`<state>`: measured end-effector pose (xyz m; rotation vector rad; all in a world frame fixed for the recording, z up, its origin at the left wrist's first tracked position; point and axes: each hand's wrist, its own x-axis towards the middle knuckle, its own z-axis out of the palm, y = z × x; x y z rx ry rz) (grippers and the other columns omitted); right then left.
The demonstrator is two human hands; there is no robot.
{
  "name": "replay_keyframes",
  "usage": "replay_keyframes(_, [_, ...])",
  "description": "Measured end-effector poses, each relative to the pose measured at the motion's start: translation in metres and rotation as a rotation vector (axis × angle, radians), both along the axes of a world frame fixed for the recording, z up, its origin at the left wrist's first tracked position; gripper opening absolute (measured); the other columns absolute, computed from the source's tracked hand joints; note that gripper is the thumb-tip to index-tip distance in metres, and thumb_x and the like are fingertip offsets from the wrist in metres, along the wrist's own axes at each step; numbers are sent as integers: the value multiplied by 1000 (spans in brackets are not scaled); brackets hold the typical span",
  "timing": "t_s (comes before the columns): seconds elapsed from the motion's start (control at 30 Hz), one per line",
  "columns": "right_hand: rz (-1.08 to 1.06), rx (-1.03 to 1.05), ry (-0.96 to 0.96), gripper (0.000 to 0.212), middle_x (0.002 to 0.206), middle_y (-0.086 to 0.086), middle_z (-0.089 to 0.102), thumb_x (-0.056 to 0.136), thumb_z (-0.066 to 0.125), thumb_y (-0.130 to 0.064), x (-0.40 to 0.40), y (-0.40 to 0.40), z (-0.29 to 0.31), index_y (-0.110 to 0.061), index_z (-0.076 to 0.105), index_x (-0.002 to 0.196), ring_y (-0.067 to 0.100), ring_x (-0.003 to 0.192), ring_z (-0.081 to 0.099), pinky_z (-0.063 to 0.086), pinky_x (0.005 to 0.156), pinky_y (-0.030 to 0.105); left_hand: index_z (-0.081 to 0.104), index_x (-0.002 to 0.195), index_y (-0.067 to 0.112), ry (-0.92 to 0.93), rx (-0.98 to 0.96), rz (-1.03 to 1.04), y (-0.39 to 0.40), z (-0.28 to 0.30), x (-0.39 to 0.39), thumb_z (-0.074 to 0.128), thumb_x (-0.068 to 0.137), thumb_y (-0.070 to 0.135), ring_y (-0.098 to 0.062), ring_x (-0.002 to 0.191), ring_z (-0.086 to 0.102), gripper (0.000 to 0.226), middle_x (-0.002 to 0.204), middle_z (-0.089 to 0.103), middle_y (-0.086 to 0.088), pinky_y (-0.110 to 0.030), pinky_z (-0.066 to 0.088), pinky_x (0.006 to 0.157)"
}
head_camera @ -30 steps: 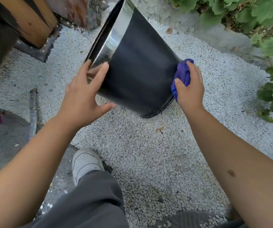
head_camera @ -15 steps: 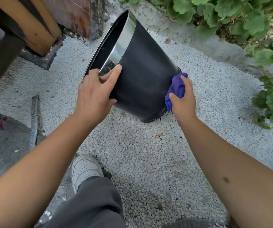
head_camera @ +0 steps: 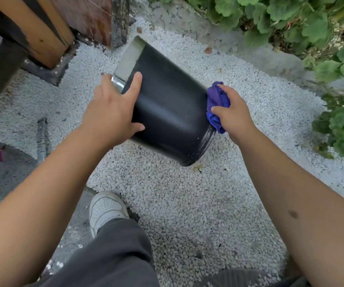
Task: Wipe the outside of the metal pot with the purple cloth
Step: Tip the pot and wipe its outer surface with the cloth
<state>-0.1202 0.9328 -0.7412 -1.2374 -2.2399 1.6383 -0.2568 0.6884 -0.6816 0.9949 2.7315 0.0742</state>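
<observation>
Above a white sneaker [head_camera: 104,208] on pale gravel [head_camera: 187,204], the left hand [head_camera: 111,112] clasps the shiny rim end of the tilted black metal pot [head_camera: 167,106], its base touching the gravel, while the right hand [head_camera: 233,112] pinches a bunched purple cloth [head_camera: 215,104] against its base edge, green plants [head_camera: 291,17] beyond.

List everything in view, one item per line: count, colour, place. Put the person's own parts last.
metal pot: 1, black with a silver rim, tilted on the gravel at centre
purple cloth: 1, purple, pressed to the pot's base end
gravel: white, the ground
plants: green, top and right
wooden structure: brown, top left
shoe: 1, white, lower centre
trousers: grey, bottom
left hand: on the pot near its rim
right hand: gripping the cloth
</observation>
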Motion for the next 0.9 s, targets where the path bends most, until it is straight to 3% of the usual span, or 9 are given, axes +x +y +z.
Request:
replay_keyframes(0.13, [-33, 52, 41, 62, 124, -9, 55, 79, 58, -6, 6, -21, -3, -34, 52, 135, 12, 109, 58, 46, 95, 25, 1, 154, 38, 8, -59, 40, 3, -2, -1, 89, 54, 60, -48, 127, 31, 135, 153, 7, -30, -59, 45, 94])
replay_keyframes(0.3, [-115, 72, 106, 59, 145, -6, 48, 83, 59, -4, 17, -51, -12, -30, 53, 136, 9, 129, 47, 36, 112, 32, -3, 154, 39, -11, -44, 57, 4, -8, -8, 89, 55, 59, -50, 127, 30, 137, 154, 6, -31, -60, 42, 96])
replay_keyframes(0.37, [-139, 110, 148, 57, 150, -6, 43, 84, 60, -3, 23, -70, -16, -26, 54, 136, 6, 135, 40, 30, 115, 26, -4, 154, 40, -22, -45, 65, 4, -10, -12, 89, 56, 58, -51, 128, 28, 137, 154, 4, -30, -61, 40, 97])
replay_keyframes(0.47, [-78, 229, 178, 56, 149, -13, 34, 85, 64, -3, 37, -102, -22, -22, 53, 137, -4, 135, 26, 16, 105, 1, -5, 154, 40, -26, -53, 71, 4, -10, -14, 90, 55, 58, -51, 129, 27, 138, 154, 4, -30, -61, 40, 97])
replay_keyframes(0.63, [29, 342, 137, 61, 155, -8, 28, 87, 64, 0, 50, -118, -28, -19, 46, 141, -7, 135, 17, 10, 101, -4, -2, 155, 40, -3, 9, 59, 0, -13, -14, 89, 55, 58, -47, 128, 26, 136, 155, 6, -27, -59, 37, 101])
replay_keyframes(0.77, [-32, 328, 147, 63, 152, -11, 33, 85, 64, 4, 44, -108, -26, -20, 47, 141, -12, 131, 19, 11, 100, -5, 5, 157, 36, -71, 209, -48, -27, -18, -19, 94, 59, 39, -44, 132, 31, 133, 152, 16, -27, -49, 34, 108])
replay_keyframes(0.9, [-24, 302, 133, 64, 153, -11, 34, 85, 65, 5, 41, -101, -23, -23, 48, 141, -11, 130, 24, 13, 98, -6, -1, 157, 34, -47, 190, -132, -68, -34, -22, 94, 60, 32, -52, 112, 53, 135, 153, 21, -16, -60, 52, 85])
